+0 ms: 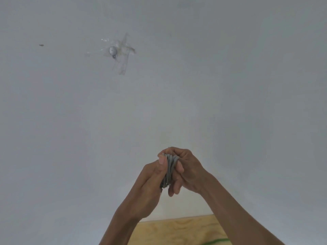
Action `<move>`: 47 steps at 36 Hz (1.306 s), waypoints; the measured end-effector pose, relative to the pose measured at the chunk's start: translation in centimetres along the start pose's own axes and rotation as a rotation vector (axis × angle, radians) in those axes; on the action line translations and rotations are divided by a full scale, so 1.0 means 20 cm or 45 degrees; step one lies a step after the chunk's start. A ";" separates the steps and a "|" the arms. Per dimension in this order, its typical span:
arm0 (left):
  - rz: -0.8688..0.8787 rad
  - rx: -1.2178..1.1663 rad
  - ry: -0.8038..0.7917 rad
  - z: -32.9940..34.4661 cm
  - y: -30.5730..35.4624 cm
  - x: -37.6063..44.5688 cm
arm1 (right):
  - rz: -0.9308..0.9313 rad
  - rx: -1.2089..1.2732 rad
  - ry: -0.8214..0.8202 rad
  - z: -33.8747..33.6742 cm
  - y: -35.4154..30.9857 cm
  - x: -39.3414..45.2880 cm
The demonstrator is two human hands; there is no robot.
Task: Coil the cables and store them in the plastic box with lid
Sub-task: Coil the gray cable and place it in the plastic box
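The grey cable coil (169,171) sits bunched between your palms, your left hand (150,181) and right hand (187,169) both curled tight around it, raised before the white wall (230,85)

Both forearms are raised together. The left hand (150,181) and right hand (187,171) are curled and pressed around a bundled grey cable (169,169).

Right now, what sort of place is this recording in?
Probably an indoor room, likely a home or a plain workspace. A bare white wall carries a small hook under clear tape, and a light plywood tabletop sits against it. Both hands hold a grey coiled cable.
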State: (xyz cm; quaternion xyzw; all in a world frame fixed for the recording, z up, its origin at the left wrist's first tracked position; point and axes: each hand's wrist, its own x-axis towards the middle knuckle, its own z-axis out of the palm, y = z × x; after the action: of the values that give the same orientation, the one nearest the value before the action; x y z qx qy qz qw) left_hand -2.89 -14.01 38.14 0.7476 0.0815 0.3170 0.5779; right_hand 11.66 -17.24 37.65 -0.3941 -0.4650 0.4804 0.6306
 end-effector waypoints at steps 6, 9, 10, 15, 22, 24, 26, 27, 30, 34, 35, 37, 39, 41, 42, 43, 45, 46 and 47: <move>0.052 -0.129 0.222 0.00 -0.01 0.03 | 0.002 0.258 -0.137 0.03 0.05 -0.02; 0.032 -0.140 0.293 -0.02 -0.01 0.03 | -0.105 0.136 -0.205 0.04 0.07 -0.03; 0.019 -0.153 0.298 -0.03 -0.02 0.04 | -0.133 0.072 -0.210 0.04 0.06 -0.03; -0.010 -0.193 0.318 -0.07 -0.03 0.05 | -0.302 -0.294 -0.069 0.08 0.06 -0.04; -0.039 -0.202 0.547 -0.06 -0.02 0.09 | -0.456 -0.503 0.198 0.18 0.07 -0.05; -0.028 -0.236 0.636 -0.05 -0.01 0.10 | -0.447 -0.526 0.240 0.19 0.07 -0.04; -0.009 -0.258 0.714 -0.04 -0.01 0.11 | -0.445 -0.555 0.255 0.20 0.07 -0.03; 0.001 -0.259 0.748 -0.04 -0.02 0.12 | -0.444 -0.585 0.265 0.21 0.07 -0.02; 0.018 -0.264 0.830 -0.03 -0.04 0.12 | -0.443 -0.667 0.305 0.22 0.06 -0.02; 0.005 -0.311 0.936 0.00 -0.04 0.13 | -0.451 -0.677 0.348 0.24 0.06 -0.02; 0.001 -0.311 0.965 0.01 -0.04 0.13 | -0.451 -0.678 0.358 0.24 0.06 -0.02; 0.001 -0.309 1.020 0.02 -0.04 0.14 | -0.453 -0.680 0.379 0.24 0.07 -0.02; 0.007 -0.313 1.065 0.04 -0.04 0.14 | -0.453 -0.673 0.397 0.24 0.08 -0.02; 0.013 -0.295 1.119 0.05 -0.03 0.14 | -0.456 -0.682 0.422 0.24 0.08 -0.02; 0.016 -0.280 1.158 0.06 -0.03 0.14 | -0.463 -0.690 0.441 0.24 0.09 -0.02; 0.018 -0.261 1.202 0.07 -0.03 0.14 | -0.472 -0.696 0.457 0.24 0.09 -0.02; 0.024 -0.176 1.288 0.08 -0.03 0.15 | -0.477 -0.697 0.472 0.25 0.09 -0.02; 0.030 -0.116 1.320 0.08 -0.04 0.15 | -0.472 -0.694 0.478 0.25 0.09 -0.02; 0.041 -0.060 1.340 0.09 -0.04 0.15 | -0.466 -0.689 0.487 0.25 0.09 -0.02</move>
State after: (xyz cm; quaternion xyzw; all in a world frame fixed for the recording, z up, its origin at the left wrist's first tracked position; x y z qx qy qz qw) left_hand 0.68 -13.66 38.34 0.4753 0.3422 0.6601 0.4704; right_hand 6.38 -16.89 37.14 -0.5394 -0.5116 0.1373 0.6546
